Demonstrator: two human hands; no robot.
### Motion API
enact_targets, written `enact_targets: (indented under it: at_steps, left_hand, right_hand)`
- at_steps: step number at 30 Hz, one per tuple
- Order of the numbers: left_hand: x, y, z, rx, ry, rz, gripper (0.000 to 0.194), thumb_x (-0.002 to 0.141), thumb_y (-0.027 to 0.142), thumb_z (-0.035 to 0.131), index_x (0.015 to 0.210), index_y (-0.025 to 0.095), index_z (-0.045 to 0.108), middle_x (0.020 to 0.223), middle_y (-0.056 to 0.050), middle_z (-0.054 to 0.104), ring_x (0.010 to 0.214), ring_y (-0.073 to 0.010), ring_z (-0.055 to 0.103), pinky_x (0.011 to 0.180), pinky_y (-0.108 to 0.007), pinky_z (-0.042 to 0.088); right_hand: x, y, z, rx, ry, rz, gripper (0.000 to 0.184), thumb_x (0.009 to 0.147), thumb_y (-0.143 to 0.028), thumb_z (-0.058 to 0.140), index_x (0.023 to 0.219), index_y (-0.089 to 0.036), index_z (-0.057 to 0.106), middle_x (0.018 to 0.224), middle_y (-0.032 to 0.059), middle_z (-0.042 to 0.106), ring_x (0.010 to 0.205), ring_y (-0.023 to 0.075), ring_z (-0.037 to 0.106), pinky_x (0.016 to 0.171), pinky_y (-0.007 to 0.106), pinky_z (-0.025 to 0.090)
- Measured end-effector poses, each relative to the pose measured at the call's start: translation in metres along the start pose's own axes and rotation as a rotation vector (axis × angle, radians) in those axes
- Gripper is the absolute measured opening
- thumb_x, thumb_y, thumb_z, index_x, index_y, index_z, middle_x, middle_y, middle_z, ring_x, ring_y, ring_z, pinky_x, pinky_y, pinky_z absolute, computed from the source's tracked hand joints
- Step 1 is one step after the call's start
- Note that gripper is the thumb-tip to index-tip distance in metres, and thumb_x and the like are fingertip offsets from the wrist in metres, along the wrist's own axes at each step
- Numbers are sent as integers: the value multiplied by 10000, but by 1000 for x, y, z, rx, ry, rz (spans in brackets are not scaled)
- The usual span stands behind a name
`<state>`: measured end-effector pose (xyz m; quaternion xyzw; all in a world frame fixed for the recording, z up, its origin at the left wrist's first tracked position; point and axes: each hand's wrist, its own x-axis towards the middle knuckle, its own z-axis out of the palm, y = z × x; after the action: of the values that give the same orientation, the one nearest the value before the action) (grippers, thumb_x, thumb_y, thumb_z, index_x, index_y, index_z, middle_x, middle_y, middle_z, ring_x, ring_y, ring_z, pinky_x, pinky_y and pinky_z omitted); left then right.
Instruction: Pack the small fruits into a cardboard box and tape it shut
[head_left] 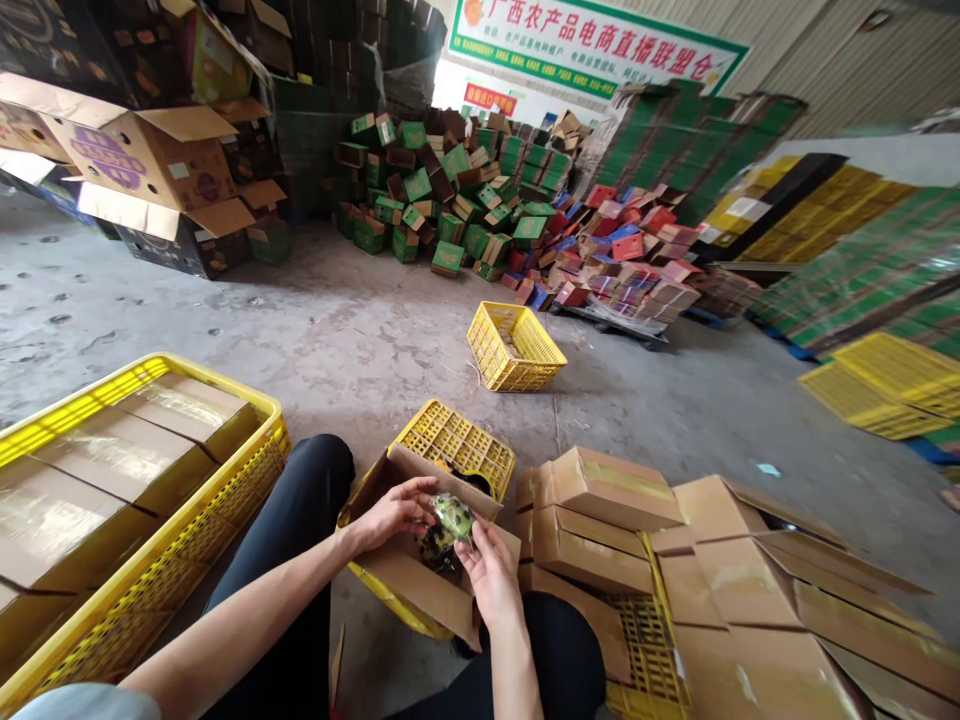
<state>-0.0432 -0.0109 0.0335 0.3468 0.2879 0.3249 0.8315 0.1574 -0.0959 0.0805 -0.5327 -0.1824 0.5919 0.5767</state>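
Between my two hands is a green, dark-spotted piece in shiny clear plastic wrap (pixel 452 516); its exact kind I cannot make out. My right hand (pixel 489 572) grips its lower right side with thumb and fingers. The curled fingers of my left hand (pixel 396 512) close on its left edge. Both hands are over an open cardboard box (pixel 439 590) between my knees. Inside the box, partly hidden under the held piece, lie dark and yellowish items (pixel 436 550). A yellow plastic crate (pixel 457 440) lies under and behind the box.
On the left, a large yellow crate (pixel 161 515) holds taped cartons (pixel 97 455). More cartons (pixel 600 490) are stacked at the right. Another yellow basket (pixel 517 350) stands on the concrete floor ahead. Farther back lie heaps of green boxes (pixel 450 225) and red boxes (pixel 622 250).
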Motion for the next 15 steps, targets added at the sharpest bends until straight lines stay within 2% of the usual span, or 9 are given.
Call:
enact_targets:
  at_steps: [3, 5, 8, 10, 12, 15]
  left_hand:
    - [-3, 3, 1, 65, -122, 60, 878, 710, 236, 892, 1519, 319, 562, 1536, -115, 548, 1233, -290, 637, 988, -403, 530]
    - [-5, 5, 3, 132, -176, 108, 800, 719, 267, 919, 1466, 277, 631, 1595, -115, 501, 1370, -334, 549, 1091, -432, 472]
    - [-6, 8, 4, 220, -171, 159, 606, 723, 358, 946, 1279, 209, 758, 1631, -119, 467, 1467, -374, 456, 1172, -446, 405]
    - [-5, 8, 3, 245, -141, 163, 554, 715, 408, 951, 1190, 180, 778, 1582, -139, 523, 1416, -376, 511, 1149, -443, 427]
    - [-3, 8, 0, 253, -75, 154, 551, 718, 461, 936, 1141, 153, 761, 1398, -161, 661, 1258, -345, 627, 1062, -426, 489]
    - [-1, 7, -10, 300, 145, 125, 546, 769, 549, 851, 1114, 150, 709, 1113, -119, 743, 1035, -284, 695, 873, -365, 555]
  right_hand:
    - [1, 4, -5, 68, 1, 72, 499, 567, -466, 1022, 933, -226, 784, 866, 9, 805, 656, 139, 704, 806, 322, 629]
    - [1, 8, -6, 76, 10, 90, 478, 577, -453, 1021, 912, -223, 768, 809, -2, 793, 643, 147, 713, 830, 345, 635]
    - [2, 13, -5, 79, 14, 112, 459, 603, -465, 1007, 899, -223, 752, 815, 5, 798, 665, 166, 737, 857, 373, 636]
    - [4, 17, -5, 60, 6, 155, 494, 631, -543, 974, 929, -215, 756, 853, 31, 808, 672, 187, 750, 828, 389, 639]
    - [8, 21, -7, -10, 15, 181, 576, 678, -675, 892, 986, -204, 768, 929, 76, 818, 709, 224, 767, 785, 411, 638]
    - [18, 29, -15, -154, 107, 97, 656, 720, -782, 785, 1030, -205, 789, 1047, 128, 813, 885, 274, 783, 800, 409, 624]
